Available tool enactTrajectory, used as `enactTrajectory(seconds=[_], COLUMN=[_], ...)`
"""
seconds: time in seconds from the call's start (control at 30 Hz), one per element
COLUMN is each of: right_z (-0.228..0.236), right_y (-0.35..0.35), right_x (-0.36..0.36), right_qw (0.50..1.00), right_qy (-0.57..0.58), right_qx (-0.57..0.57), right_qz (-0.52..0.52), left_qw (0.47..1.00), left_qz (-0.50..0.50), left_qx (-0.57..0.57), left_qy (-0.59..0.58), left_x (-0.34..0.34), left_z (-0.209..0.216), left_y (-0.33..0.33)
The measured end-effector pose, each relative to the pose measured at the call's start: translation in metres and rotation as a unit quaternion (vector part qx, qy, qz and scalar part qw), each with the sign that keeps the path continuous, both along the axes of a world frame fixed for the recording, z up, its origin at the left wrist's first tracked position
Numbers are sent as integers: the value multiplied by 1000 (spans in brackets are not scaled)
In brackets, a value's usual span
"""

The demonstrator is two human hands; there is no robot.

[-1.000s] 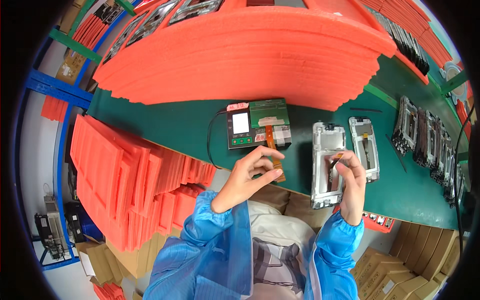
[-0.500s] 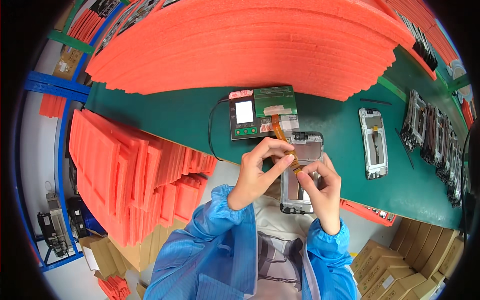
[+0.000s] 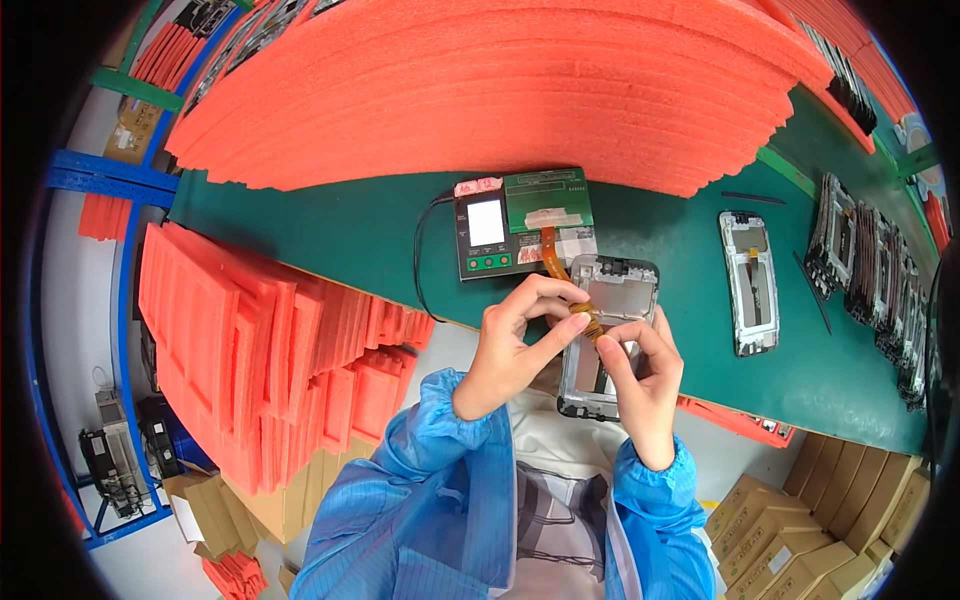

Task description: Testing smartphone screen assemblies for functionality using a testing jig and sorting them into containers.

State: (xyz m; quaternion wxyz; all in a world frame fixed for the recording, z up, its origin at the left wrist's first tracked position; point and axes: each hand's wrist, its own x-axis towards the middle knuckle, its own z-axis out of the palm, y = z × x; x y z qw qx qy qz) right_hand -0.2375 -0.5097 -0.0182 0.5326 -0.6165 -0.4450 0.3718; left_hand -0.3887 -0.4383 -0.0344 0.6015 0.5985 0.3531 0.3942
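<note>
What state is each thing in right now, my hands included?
Left hand: pinching the orange flex cable
Right hand: pinching at the cable's lower end
Orange flex cable: running from the tester to both hands
Tester: on the green table, screen lit
Nearer phone frame: beneath the cable, partly covered by the hands
Other phone frame: lying on the table, untouched
Large red foam sheets: stacked

Head-worn view (fisheye), looking down — near the green worktop (image 3: 690, 258)
</note>
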Motion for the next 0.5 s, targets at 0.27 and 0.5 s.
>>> enactTrajectory(seconds=[0.27, 0.5], right_z=[-1, -2], right_y=[0, 0], right_x=[0, -2], right_qw=[1000, 1000], right_qy=[17, -19], right_qx=[3, 7], right_qz=[4, -9], left_qw=[1000, 1000], left_qz=[5, 28], left_qx=[-8, 4], left_qy=[5, 4], left_x=[1, 5], left_z=[-1, -2], left_y=[0, -2])
